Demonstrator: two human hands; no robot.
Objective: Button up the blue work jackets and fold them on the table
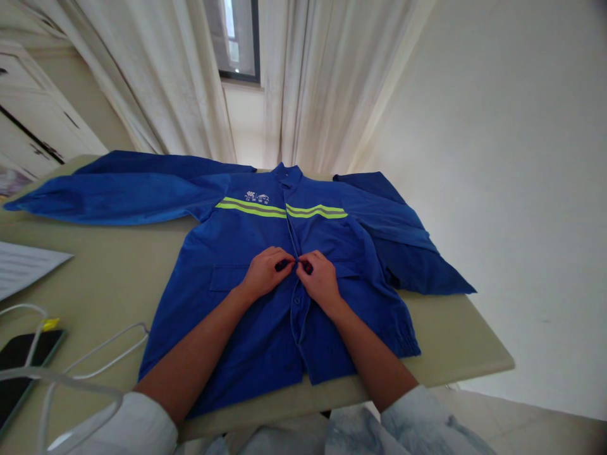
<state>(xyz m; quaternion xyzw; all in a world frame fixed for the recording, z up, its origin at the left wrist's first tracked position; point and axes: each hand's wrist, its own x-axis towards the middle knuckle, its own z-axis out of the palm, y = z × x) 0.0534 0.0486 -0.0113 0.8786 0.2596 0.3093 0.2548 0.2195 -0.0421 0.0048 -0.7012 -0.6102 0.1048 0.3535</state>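
Note:
A blue work jacket (246,253) with yellow-green reflective stripes lies flat and face up on a pale green table (109,278), its sleeves spread to both sides. My left hand (264,273) pinches the left edge of the front placket at mid-chest. My right hand (320,277) pinches the right edge against it, so the fingertips of both hands meet at the jacket's centre line. Below my hands the front hangs slightly apart, and a button shows there.
A dark phone (21,366) with white cables (95,360) lies at the table's near left. White paper (23,265) sits at the left edge. Curtains (303,82) and a window stand behind the table, with a white wall on the right.

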